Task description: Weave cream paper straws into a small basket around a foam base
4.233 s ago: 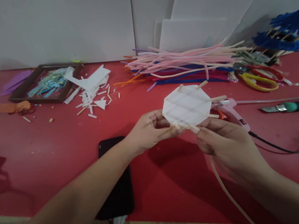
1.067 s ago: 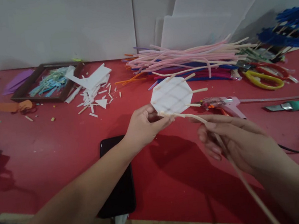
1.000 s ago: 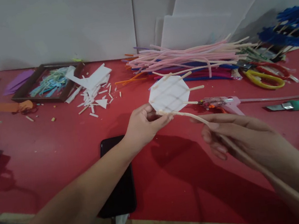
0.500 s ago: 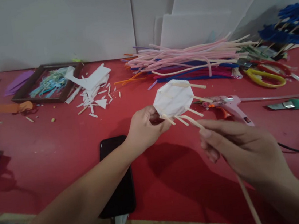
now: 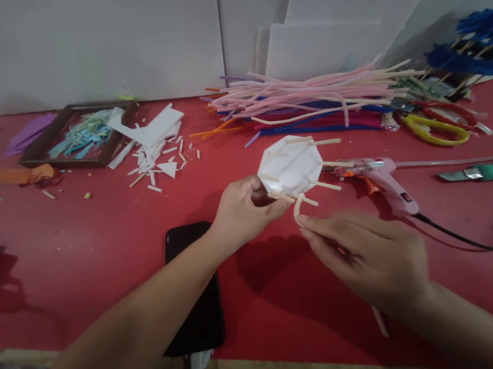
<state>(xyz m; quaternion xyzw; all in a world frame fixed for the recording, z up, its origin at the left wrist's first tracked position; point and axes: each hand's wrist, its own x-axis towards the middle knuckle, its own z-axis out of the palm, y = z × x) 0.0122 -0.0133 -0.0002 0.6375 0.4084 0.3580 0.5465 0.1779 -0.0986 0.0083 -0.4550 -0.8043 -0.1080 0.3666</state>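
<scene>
A white octagonal piece (image 5: 295, 165) with short cream sticks around its edge is held above the table by my left hand (image 5: 245, 212), whose thumb and fingers pinch its lower left side. My right hand (image 5: 368, 250) is closed on a long cream pipe cleaner (image 5: 297, 207). The upper end of that strip bends against the sticks at the piece's lower edge, and its tail hangs out below my palm. Some of my left fingers are hidden behind the piece.
On the red table (image 5: 114, 250) lie a black phone (image 5: 197, 312), a pink glue gun (image 5: 390, 187) with its cord, a cutter (image 5: 490, 170), yellow-handled scissors (image 5: 434, 130), pipe cleaners (image 5: 307, 95), white scraps (image 5: 154, 139) and a brown frame (image 5: 27, 160).
My right hand has moved left and slightly down, closer to the octagonal piece, bringing the pipe cleaner's bent end more upright. The piece has shifted slightly right and tilted.
</scene>
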